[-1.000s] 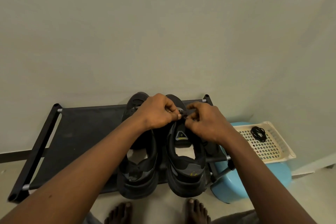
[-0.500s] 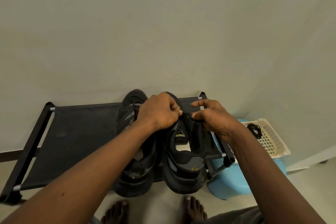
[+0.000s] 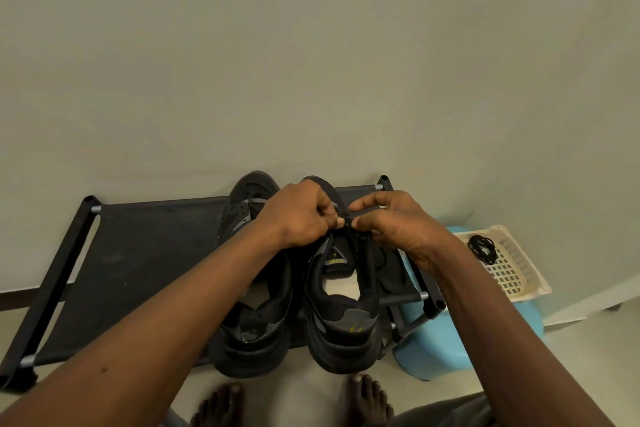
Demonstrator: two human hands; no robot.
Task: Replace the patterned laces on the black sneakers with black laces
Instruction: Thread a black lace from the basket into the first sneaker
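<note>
One low black shoe rack (image 3: pixel 138 253) carries two black sneakers (image 3: pixel 249 329) side by side, heels toward the person, so the tongues and eyelets face up within easy reach. Just right of the rack, a blue stool (image 3: pixel 446 350) bears a cream basket (image 3: pixel 521 255), where a coiled black lace (image 3: pixel 481 248) lies handy but clear of the work.

Both hands meet over the upper eyelets of the right sneaker (image 3: pixel 346 319). The left hand (image 3: pixel 298 215) is curled almost into a fist, thumb and forefinger pinching a dark lace (image 3: pixel 347 218). The right hand (image 3: pixel 391 222) pinches the same lace just beside it, other fingers loosely bent. The two pinches nearly touch, probably to steer the lace through an eyelet. Whether this lace is patterned is too small to tell.
</note>
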